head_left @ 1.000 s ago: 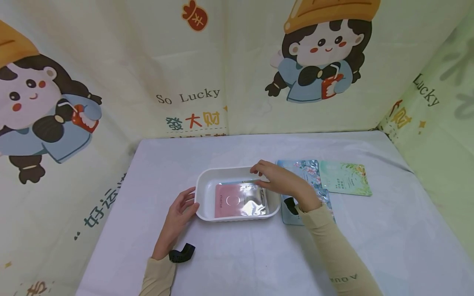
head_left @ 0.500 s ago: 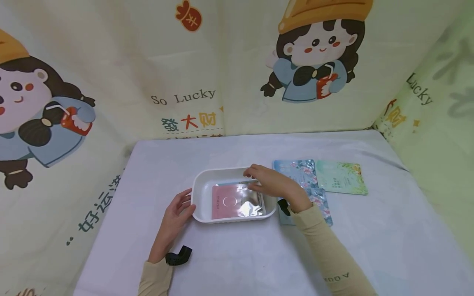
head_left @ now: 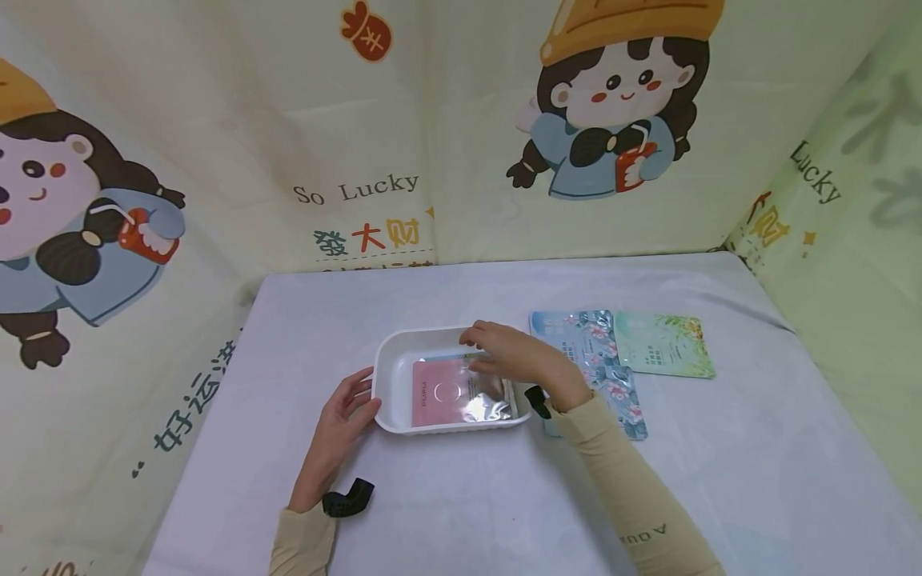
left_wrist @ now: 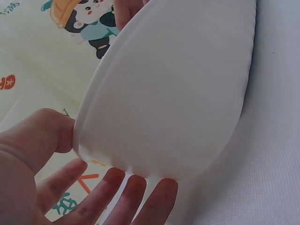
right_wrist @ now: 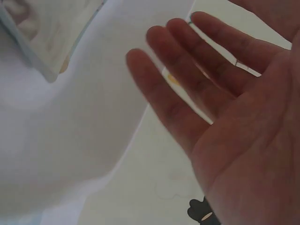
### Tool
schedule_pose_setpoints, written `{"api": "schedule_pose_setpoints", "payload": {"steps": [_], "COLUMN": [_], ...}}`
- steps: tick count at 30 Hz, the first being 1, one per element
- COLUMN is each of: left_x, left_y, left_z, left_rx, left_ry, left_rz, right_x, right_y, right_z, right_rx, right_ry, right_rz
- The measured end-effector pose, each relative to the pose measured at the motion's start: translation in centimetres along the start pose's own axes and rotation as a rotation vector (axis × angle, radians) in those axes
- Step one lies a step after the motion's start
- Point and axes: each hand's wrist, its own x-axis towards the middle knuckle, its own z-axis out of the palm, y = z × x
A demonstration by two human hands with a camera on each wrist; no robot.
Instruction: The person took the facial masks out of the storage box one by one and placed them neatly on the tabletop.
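Observation:
A white tray with raised sides holds a flat pink-and-silver sachet; a bluish edge shows beneath it. My left hand touches the tray's left end: in the left wrist view the thumb meets the rim and the straight fingertips rest against the outer wall. Above the tray's right part hovers my right hand, fingers loosely extended, palm and fingers bare in the right wrist view. The corner of a silvery sachet shows there inside the tray, apart from the fingers.
Right of the tray lie two blue floral sachets, one farther back and one nearer, partly behind the right forearm. A green sachet lies beside them. A white cloth covers the table; printed curtains enclose it.
My right hand has drifted slightly left over the tray, its forearm uncovering more of the nearer blue sachet. The left hand stays at the tray's end. The head view has shifted a little.

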Motion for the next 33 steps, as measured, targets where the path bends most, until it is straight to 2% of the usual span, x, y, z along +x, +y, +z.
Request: {"api": "schedule_pose_setpoints", "payload": {"steps": [5, 15, 21, 25, 33], "left_x": [-0.5, -0.4, 0.1, 0.5, 0.3], "left_y": [1.1, 1.0, -0.5, -1.7, -1.4], "left_z": [0.1, 0.1, 0.0, 0.0, 0.1], "left_rx": [0.001, -0.007, -0.034, -0.02, -0.018], "left_ry": [-0.002, -0.003, -0.008, 0.011, 0.008], "left_rz": [0.003, -0.001, -0.005, -0.007, 0.004], "right_x": [0.3, 1.2, 2.0, 2.5, 3.2], "right_y": [-0.2, -0.1, 0.1, 0.2, 0.3], "right_z": [0.2, 0.9, 1.7, 2.2, 3.0], "right_rx": [-0.036, -0.084, -0.043, -0.026, -0.08], "right_ry": [-0.012, -0.006, -0.052, -0.062, -0.091], "right_rz": [0.004, -0.027, -0.007, -0.007, 0.021]}}
